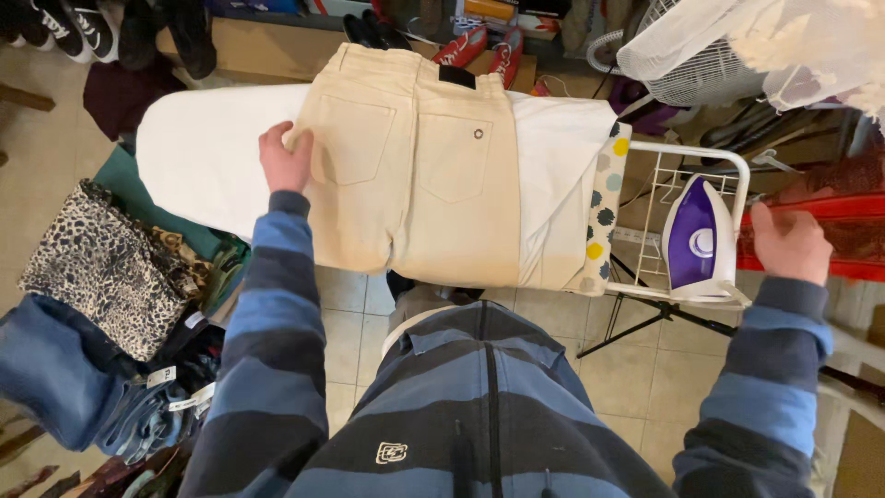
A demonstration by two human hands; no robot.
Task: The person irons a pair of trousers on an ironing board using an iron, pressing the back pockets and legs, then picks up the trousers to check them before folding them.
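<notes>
Big white-covered ironing board (pixel 212 148) running across the middle, with a dotted cover edge showing at the right end. Beige trousers (pixel 419 157) draped over it, back pockets facing up, waistband on the far side and legs hanging toward the near edge. To the left, a stack of folded clothes: leopard-print piece (pixel 106 267) on top, blue denim (pixel 55 369) lower down with paper tags sticking out. Off the right end, a white wire rest (pixel 687 157) holding a purple and white iron (pixel 699 242), standing on its heel, well apart from the trousers. Up top, red shoes (pixel 484 48) and dark shoes lined along the floor, plus a white fan grille in the corner.

Left hand (pixel 286 159) flat on the trousers at the left pocket edge, fingers spread loose and pressing the cloth, not gripping anything. Right hand (pixel 791 244) just beside the iron, fingers open and slack, thumb up, holding nothing; can't really tell if touching the wire rest or just hovering next to it.
</notes>
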